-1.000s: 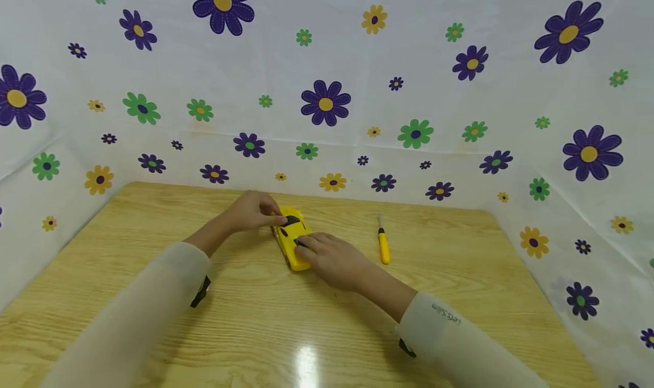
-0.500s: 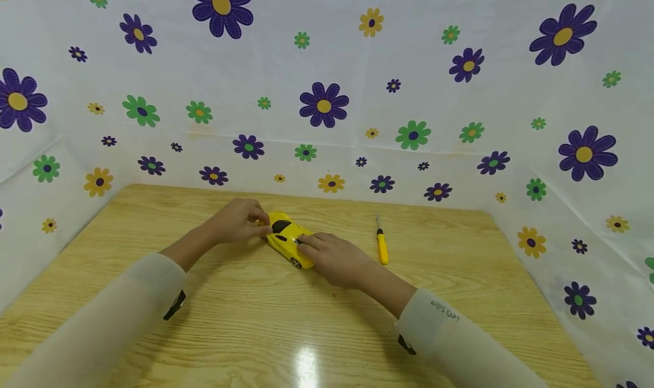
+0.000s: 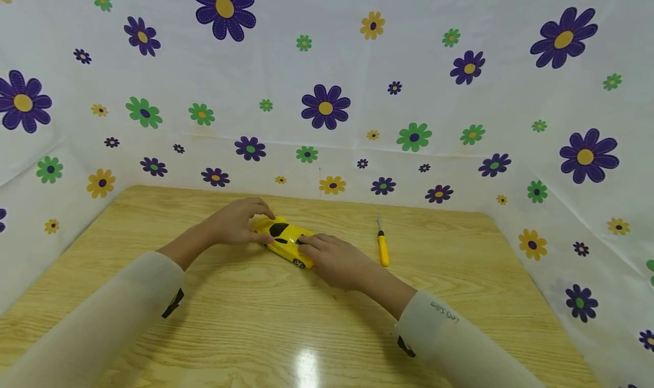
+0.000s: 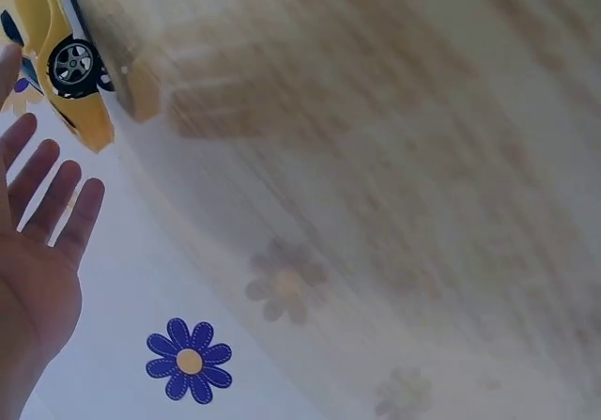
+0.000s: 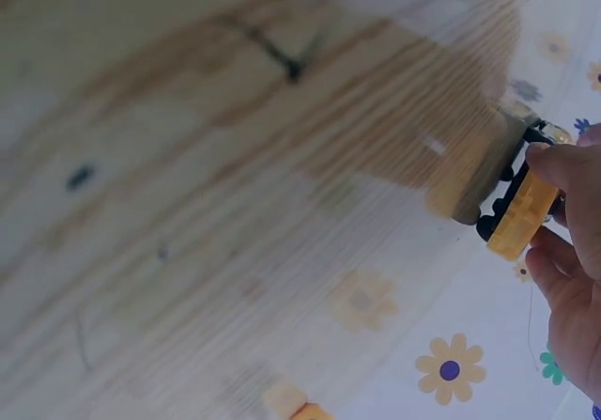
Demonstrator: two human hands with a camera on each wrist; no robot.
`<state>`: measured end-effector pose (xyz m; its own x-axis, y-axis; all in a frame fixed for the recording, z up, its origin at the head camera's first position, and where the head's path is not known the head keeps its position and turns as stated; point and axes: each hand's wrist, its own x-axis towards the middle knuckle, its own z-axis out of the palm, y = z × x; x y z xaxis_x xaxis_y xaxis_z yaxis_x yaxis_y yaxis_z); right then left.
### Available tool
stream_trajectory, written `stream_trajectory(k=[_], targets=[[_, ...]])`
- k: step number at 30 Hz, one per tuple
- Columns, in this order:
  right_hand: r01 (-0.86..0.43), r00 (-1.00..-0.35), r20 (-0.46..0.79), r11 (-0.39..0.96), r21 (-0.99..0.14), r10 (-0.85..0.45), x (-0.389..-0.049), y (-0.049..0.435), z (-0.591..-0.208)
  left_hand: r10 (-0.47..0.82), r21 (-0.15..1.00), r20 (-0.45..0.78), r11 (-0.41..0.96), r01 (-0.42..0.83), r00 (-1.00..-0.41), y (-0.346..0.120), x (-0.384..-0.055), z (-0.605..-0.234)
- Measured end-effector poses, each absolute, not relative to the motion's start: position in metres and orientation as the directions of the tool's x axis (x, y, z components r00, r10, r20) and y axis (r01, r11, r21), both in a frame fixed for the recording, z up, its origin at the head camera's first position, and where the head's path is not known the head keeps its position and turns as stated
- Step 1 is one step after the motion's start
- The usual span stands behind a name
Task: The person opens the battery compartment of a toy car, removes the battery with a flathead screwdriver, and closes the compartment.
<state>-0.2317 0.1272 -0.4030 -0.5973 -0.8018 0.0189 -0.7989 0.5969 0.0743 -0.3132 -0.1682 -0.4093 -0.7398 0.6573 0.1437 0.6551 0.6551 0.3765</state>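
Note:
A yellow toy car (image 3: 292, 234) with dark windows stands on the wooden table, angled between both hands. My right hand (image 3: 339, 262) grips one end, with the thumb on one side and fingers on the other in the right wrist view, where the car (image 5: 522, 215) shows its dark underside edge. At the opposite end, my left hand (image 3: 236, 223) reaches around the car with thumb and fingers parted. Its fingers are straight and spread in the left wrist view, beside the car (image 4: 92, 119); whether the thumb touches it I cannot tell.
A screwdriver (image 3: 383, 247) with a yellow handle lies on the table (image 3: 245, 314), right of the car. White cloth (image 3: 357, 64) printed with flowers rises behind the table and along both sides.
The car has turned, its far end swinging left. My left hand has moved left and come off its windscreen area, then spread around that end. The right hand keeps its hold.

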Motion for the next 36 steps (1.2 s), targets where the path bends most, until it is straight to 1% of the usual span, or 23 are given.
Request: stream_trajectory(k=[4,8,13,19,24,31,36], targets=[[-0.797,-0.601,0.042,0.602,0.048,-0.798,-0.232,0.126,-0.403,0.696,0.327,0.09,0.654,0.682,-0.712,-0.162,-0.317,-0.411],[-0.798,-0.598,0.063,0.601,0.048,-0.799,-0.233,0.122,-0.403,0.725,0.286,0.077,0.642,0.712,-0.685,-0.16,-0.317,-0.413],[-0.789,-0.608,0.069,0.612,0.056,-0.791,-0.233,0.12,-0.404,0.743,0.29,0.098,0.615,0.734,-0.662,-0.16,-0.316,-0.411],[-0.792,-0.606,0.066,0.609,0.052,-0.793,-0.234,0.119,-0.403,0.758,0.278,0.097,0.602,0.748,-0.645,-0.162,-0.314,-0.41],[-0.796,-0.603,0.056,0.605,0.031,-0.796,-0.236,0.118,-0.401,0.748,0.268,0.085,0.619,0.738,-0.658,-0.167,-0.311,-0.411],[-0.82,-0.571,0.063,0.573,0.001,-0.818,-0.238,0.115,-0.403,0.719,0.265,0.081,0.652,0.711,-0.69,-0.179,-0.297,-0.414],[-0.818,-0.575,0.05,0.574,-0.029,-0.817,-0.238,0.112,-0.403,0.708,0.266,0.093,0.66,0.702,-0.701,-0.187,-0.287,-0.419]])
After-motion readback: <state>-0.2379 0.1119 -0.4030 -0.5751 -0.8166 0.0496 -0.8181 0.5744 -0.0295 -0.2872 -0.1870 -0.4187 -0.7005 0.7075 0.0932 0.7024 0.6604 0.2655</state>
